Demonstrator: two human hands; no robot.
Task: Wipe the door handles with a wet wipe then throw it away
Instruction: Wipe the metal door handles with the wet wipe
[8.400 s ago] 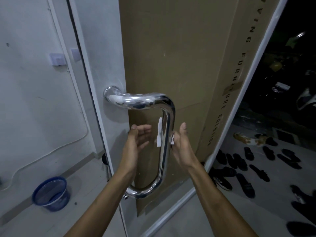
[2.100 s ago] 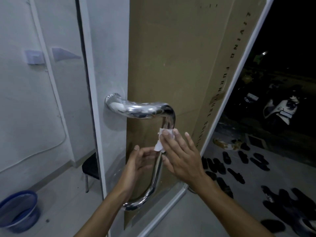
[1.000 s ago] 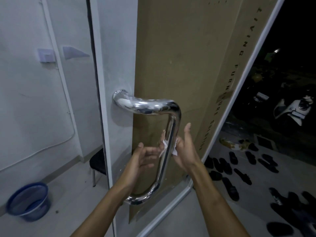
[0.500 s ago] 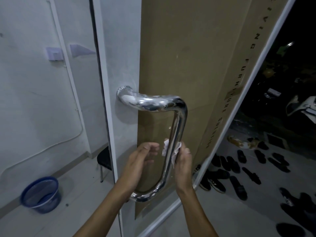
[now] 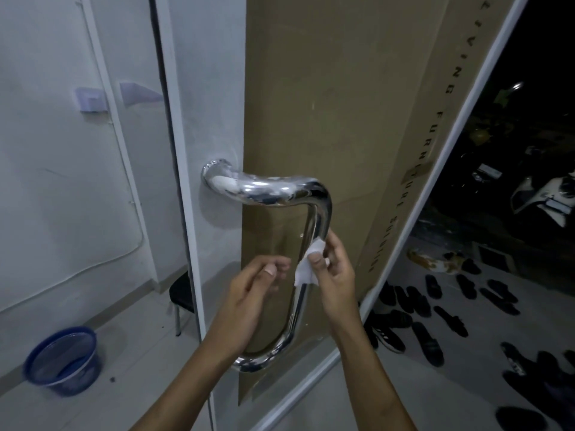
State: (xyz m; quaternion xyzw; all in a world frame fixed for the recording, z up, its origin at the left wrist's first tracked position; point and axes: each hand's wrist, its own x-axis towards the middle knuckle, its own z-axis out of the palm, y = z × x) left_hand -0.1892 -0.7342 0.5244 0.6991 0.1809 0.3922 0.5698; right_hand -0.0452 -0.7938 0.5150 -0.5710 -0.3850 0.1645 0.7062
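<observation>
Wet wipe [image 5: 306, 265] sits folded against the upright bar of the shiny door handle [image 5: 314, 231], pinched there by the right hand [image 5: 334, 272]. Left hand [image 5: 249, 297] hangs just beside the bar, fingers loosely curled, holding nothing. Cardboard [image 5: 342, 104] covers the door. Down left, a blue basket [image 5: 63, 360] stands on the floor.
</observation>
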